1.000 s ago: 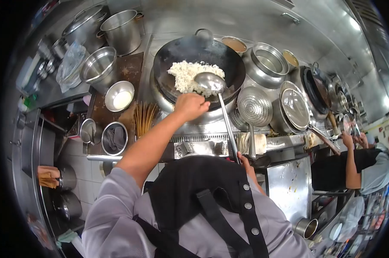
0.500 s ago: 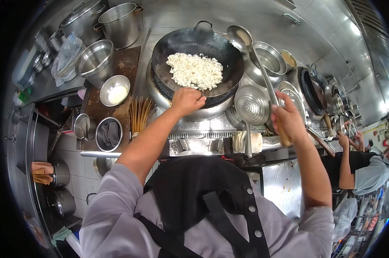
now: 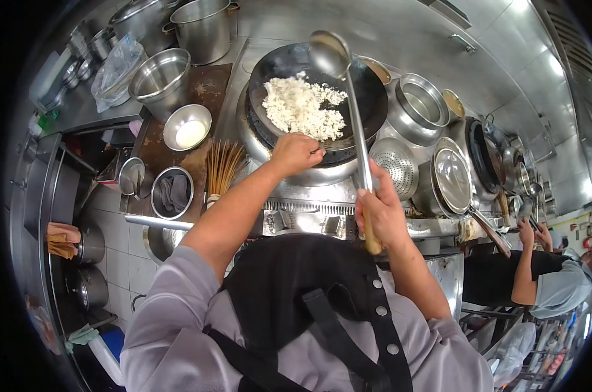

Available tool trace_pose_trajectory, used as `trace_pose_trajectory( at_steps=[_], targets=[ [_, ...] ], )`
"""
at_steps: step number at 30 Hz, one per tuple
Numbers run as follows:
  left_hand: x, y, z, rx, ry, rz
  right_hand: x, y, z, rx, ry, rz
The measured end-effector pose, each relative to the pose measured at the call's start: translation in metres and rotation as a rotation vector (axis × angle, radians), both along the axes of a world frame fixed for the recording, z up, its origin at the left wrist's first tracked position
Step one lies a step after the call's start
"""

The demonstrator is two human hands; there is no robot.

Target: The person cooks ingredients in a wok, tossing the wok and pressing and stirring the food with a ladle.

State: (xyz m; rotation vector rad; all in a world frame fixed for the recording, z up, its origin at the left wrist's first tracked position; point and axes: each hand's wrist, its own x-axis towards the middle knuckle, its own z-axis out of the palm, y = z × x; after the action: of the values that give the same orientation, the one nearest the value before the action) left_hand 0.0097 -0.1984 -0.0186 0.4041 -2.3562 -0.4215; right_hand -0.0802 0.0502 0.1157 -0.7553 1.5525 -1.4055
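My left hand is closed on the near edge of a dark wok; the exact part it grips is hidden under my fingers. Crumbly white food, perhaps rice or egg, lies inside, spread toward the left of the bowl, with some bits blurred. My right hand is wrapped round the wooden handle of a long metal ladle. The ladle's bowl hangs over the wok's far side, and its shaft slants across the right part of the wok.
Left of the stove are a bowl of pale liquid, a bamboo brush and a container with dark cloth. To the right stand a perforated skimmer, a pot with a strainer and steel basins. A co-worker stands far right.
The ladle has swung left from beside the wok to above it, my right hand moving left with it. The white food has shifted and broken up in the wok. The view has turned slightly.
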Motion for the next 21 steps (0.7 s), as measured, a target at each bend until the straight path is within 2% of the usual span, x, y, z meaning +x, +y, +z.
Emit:
trace_pose_trajectory(
  at_steps=[2, 4, 6, 8, 9, 11, 15, 18, 19, 21],
  targets=[
    [0.000, -0.002, -0.002, 0.002, 0.019, -0.023, -0.011, 0.015, -0.009, -0.017, -0.036, 0.022],
    [0.000, -0.003, 0.001, -0.018, 0.023, -0.021, -0.020, 0.019, -0.024, -0.003, -0.446, 0.005],
    [0.000, 0.002, -0.001, -0.033, 0.022, -0.037, -0.035, -0.006, -0.063, 0.154, -0.487, -0.039],
    [-0.002, 0.003, 0.001, -0.031, 0.006, 0.001, -0.043, -0.033, -0.069, 0.180, -0.047, 0.031],
    [-0.001, 0.004, 0.003, -0.053, 0.023, -0.012, -0.044, -0.033, -0.063, 0.180, -0.044, 0.029],
    [0.000, 0.007, 0.004, -0.042, 0.005, 0.004, -0.040, -0.032, -0.053, 0.139, 0.166, -0.074],
    [0.001, 0.008, 0.000, -0.040, 0.037, 0.039, -0.051, -0.022, -0.070, 0.115, 0.338, -0.191],
    [0.000, 0.005, -0.001, -0.044, 0.054, 0.015, -0.041, -0.048, -0.089, 0.188, 0.318, -0.223],
    [0.001, 0.005, 0.000, -0.046, 0.054, 0.015, -0.035, -0.056, -0.097, 0.155, 0.063, -0.194],
    [0.000, 0.005, 0.001, -0.015, 0.013, 0.022, -0.042, -0.060, -0.077, 0.129, -0.095, -0.084]
  ],
)
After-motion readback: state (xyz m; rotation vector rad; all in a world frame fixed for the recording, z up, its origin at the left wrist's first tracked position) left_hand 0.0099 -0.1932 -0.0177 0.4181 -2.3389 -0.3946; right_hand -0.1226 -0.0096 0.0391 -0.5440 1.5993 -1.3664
